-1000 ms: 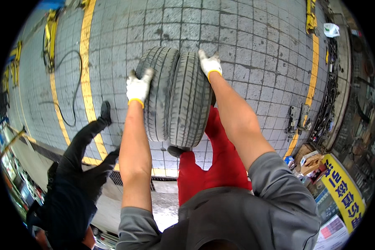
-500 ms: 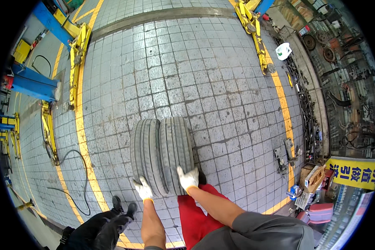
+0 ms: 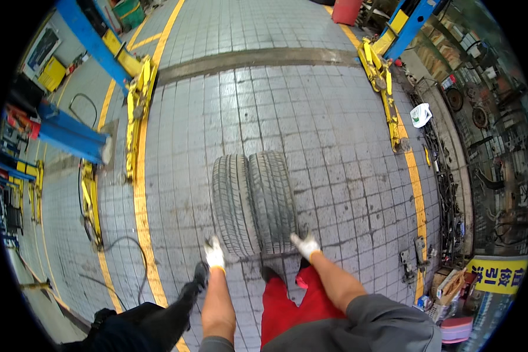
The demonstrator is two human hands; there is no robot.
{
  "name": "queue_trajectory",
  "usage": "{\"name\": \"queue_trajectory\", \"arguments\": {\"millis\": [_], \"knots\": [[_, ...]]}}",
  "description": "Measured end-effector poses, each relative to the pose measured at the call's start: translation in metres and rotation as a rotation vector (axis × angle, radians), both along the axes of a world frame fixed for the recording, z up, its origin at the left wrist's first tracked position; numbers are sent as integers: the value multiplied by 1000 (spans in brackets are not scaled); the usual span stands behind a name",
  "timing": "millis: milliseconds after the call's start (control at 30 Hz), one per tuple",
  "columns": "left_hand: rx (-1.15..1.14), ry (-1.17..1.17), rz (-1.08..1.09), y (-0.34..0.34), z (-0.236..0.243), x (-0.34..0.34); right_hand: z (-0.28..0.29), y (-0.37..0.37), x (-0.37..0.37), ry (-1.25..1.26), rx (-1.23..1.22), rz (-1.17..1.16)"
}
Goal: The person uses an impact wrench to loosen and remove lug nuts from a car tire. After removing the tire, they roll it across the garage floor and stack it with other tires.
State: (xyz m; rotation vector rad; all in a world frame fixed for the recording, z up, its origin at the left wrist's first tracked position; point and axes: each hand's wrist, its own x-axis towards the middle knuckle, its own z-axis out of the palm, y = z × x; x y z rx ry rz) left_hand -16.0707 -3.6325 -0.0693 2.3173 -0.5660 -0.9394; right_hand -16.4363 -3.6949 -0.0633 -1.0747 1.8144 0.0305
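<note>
Two worn black car tyres stand upright side by side on the tiled floor, their treads toward me. A narrow gap parts the left tyre (image 3: pixel 233 205) from the right tyre (image 3: pixel 272 199) at the top. My left hand (image 3: pixel 215 253), in a white work glove, is open beside the near outer edge of the left tyre; whether it touches is hard to tell. My right hand (image 3: pixel 306 246), gloved alike, is open with the thumb stretched toward the near right edge of the right tyre, at or almost on the rubber. Neither hand is wrapped round anything.
A person in black trousers (image 3: pixel 185 299) walks close on my left. A yellow lift arm (image 3: pixel 139 114) lies far left, another lift arm (image 3: pixel 384 88) far right. A black hose (image 3: pixel 144 264) curls on the left floor. Metal parts (image 3: pixel 413 258) and a white jug (image 3: pixel 420 115) lie right.
Both tyres have rolled forward over the floor, and a gap shows between their tops. My hands followed and have come away from the treads to the sides. The view has tilted up.
</note>
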Motion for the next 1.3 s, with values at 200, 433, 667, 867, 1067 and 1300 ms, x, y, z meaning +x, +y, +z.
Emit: {"name": "queue_trajectory", "arguments": {"millis": [200,433,667,867,1067,1300], "knots": [[340,55,-75,-55,-29,-23,-29,-57,73,60,-29,9],[0,446,130,-285,-8,56,21,-295,131,-153,-149,-171],[-334,552,94,-364,72,105,77,-407,74,-136,-130,-183],[39,665,137,-292,0,48,45,-402,55,27,53,57],[509,534,-8,-277,-8,26,42,-422,71,104,154,94],[402,148,-415,-434,30,85,26,-531,98,46,-24,-64]]}}
